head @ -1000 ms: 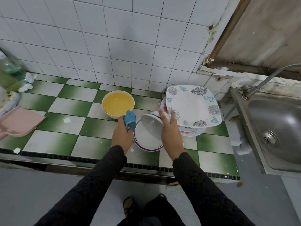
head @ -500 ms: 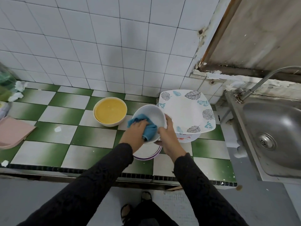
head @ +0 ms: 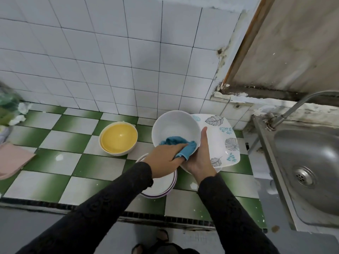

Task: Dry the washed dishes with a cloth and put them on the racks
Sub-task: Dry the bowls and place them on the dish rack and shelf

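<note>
A white bowl (head: 176, 128) is held up over the counter, tilted toward me. My right hand (head: 200, 158) cups its right side and underside, thumb along the rim. My left hand (head: 165, 159) grips a blue cloth (head: 180, 146) and presses it into the bowl's inside near the lower rim. Behind the bowl a square white plate with a leaf pattern (head: 224, 140) lies on top of other plates. A white bowl with a purple rim (head: 161, 187) sits on the counter under my left wrist. A yellow bowl (head: 118, 138) stands to the left.
The green and white tiled counter (head: 60, 162) has a steel sink (head: 310, 167) with a tap (head: 293, 110) on the right. A pink tray (head: 12, 160) lies at the left edge, with a green bottle (head: 7, 105) in the back left corner. No rack is in view.
My right hand has lifted the white bowl off the purple-rimmed bowl and turned it toward me. My left hand has brought the blue cloth inside it and wipes along the lower rim.
</note>
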The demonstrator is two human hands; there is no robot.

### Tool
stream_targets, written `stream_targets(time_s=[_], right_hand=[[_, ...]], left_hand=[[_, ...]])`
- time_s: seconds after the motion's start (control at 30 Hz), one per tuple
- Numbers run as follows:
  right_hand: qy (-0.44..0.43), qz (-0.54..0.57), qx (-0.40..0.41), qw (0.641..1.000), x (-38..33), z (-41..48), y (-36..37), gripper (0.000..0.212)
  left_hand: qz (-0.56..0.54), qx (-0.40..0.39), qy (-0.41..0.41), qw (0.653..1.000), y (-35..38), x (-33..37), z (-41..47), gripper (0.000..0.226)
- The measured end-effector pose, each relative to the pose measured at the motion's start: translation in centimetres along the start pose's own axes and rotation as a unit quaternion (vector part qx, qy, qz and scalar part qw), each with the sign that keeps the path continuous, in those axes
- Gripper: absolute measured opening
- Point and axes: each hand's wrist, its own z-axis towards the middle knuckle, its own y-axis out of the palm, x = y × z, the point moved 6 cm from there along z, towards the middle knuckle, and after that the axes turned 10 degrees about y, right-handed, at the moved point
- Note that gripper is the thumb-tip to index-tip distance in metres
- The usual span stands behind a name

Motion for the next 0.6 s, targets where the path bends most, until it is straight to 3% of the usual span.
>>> stream_targets(time_s=[0.13,0.23,0.33,0.47,0.53,0.6], right_hand=[[0.014,0.036,-0.022,0.999,0.4,-0.2,-0.8,0.085],[0.027,0.035,-0.006,0.999,0.5,0.2,-1.0,0.083],[0.002,0.049,0.015,0.999,0.0,1.2,-1.0,0.079],[-0.045,0.038,0.04,0.997,-0.3,1.5,-1.1,0.063],[-0.062,0.007,0.051,0.997,-0.2,1.1,-0.7,0.047],[-0.091,-0.018,0.053,0.994,0.7,1.3,-0.3,0.027]], left_hand=[[0.034,-0.039,0.009,0.999,0.2,-0.4,0.1,0.04],[0.18,-0.064,0.003,0.981,1.2,-1.0,0.4,0.055],[0.265,-0.03,-0.037,0.963,1.8,-1.0,0.7,0.059],[0.189,0.037,-0.025,0.981,1.2,-0.1,0.5,0.041],[0.075,0.07,-0.052,0.993,1.5,-0.2,1.0,0.04],[-0.118,0.122,-0.079,0.982,2.2,-0.3,1.4,0.047]])
